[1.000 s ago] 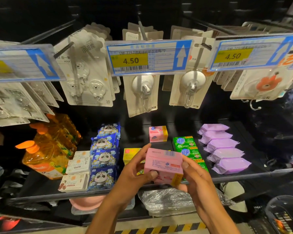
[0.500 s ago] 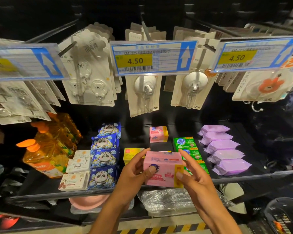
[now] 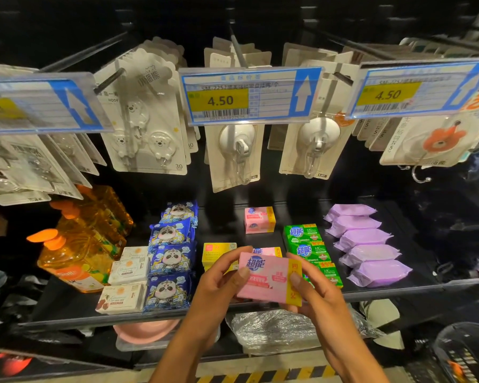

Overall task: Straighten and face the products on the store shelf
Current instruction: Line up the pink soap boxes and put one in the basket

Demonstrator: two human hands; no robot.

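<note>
Both hands hold the pink box: the left hand pinches its left end and the right hand pinches its right end by the yellow stripe, thumbs on the front. The box is in the air, just in front of the middle of the black shelf. Its printed face looks up at the camera. Its long side runs left to right and tips down a little to the right. A second pink box lies just behind it, and a third sits near the back. A yellow box and panda packs are to the left. Green boxes and purple packs are to the right. The shelf is dark and the room is dim. Hook cards and price tags hang above.
</note>
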